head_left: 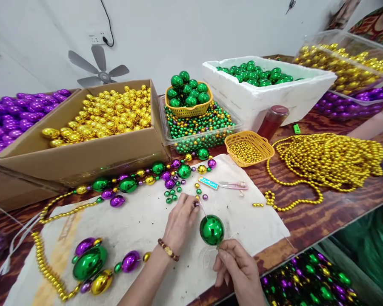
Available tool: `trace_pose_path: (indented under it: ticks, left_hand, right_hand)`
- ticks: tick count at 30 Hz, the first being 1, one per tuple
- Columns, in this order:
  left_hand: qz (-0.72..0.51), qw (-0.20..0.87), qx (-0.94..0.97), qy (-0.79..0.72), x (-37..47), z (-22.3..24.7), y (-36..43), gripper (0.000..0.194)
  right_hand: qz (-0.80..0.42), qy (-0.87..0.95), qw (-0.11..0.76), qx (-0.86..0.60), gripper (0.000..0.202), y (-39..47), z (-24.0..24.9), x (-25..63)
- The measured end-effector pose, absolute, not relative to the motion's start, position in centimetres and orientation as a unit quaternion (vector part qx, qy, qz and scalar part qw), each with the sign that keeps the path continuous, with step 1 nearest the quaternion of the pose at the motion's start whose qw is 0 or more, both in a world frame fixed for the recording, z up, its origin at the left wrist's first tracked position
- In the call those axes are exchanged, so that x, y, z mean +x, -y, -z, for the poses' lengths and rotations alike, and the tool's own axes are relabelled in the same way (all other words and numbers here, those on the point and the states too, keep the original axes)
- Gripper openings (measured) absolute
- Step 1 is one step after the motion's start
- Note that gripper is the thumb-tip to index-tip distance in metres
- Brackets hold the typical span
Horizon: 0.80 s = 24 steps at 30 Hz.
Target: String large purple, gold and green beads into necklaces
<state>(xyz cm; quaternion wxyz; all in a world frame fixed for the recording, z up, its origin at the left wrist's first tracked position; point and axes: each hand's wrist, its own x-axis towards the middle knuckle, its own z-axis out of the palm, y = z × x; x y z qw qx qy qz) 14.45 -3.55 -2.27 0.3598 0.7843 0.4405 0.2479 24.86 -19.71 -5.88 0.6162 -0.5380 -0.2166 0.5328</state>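
A large shiny green ball (212, 230) hangs on a thin clear thread over the white cloth (258, 229). Just below it, my right hand (234, 265) is closed in a pinch at the thread. My left hand (182, 219), with a beaded bracelet (168, 250) at the wrist, reaches over the cloth; its fingertips are pressed together at a small purple bead (195, 204). A needle-like line runs from there to the ball. Small green beads (170, 196) lie beside my left hand. A strung group with a green ball (90, 263) lies at the lower left.
Behind stand a cardboard box of gold balls (73, 157), a white foam box (230, 93) and an orange basket (250, 162). Gold bead strands (332, 165) cover the right side. Small snips (232, 185) lie on the cloth. Another person's arm (375, 123) shows at the right.
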Motion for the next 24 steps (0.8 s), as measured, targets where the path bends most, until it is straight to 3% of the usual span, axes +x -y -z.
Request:
trace_pose_path:
  ticks: [4, 7, 15, 24]
  left_hand:
    - [-0.368, 0.646, 0.496, -0.448, 12.4, 0.3, 3.7, 0.022]
    - [-0.404, 0.763, 0.315, -0.395, 10.8, -1.1, 4.3, 0.028]
    - [-0.442, 0.807, 0.188, -0.344, 9.3, -1.7, 5.1, 0.016]
    - [-0.442, 0.799, 0.205, -0.353, 8.7, -1.7, 5.2, 0.018]
  right_hand:
    - [-0.535, 0.231, 0.606, -0.542, 0.034, 19.9, 5.7, 24.8]
    - [-0.548, 0.253, 0.589, -0.538, 0.034, 20.1, 5.4, 24.4]
    - [-0.555, 0.295, 0.546, -0.554, 0.038, 20.2, 4.9, 23.1]
    - [-0.549, 0.304, 0.553, -0.548, 0.032, 19.9, 4.4, 22.6]
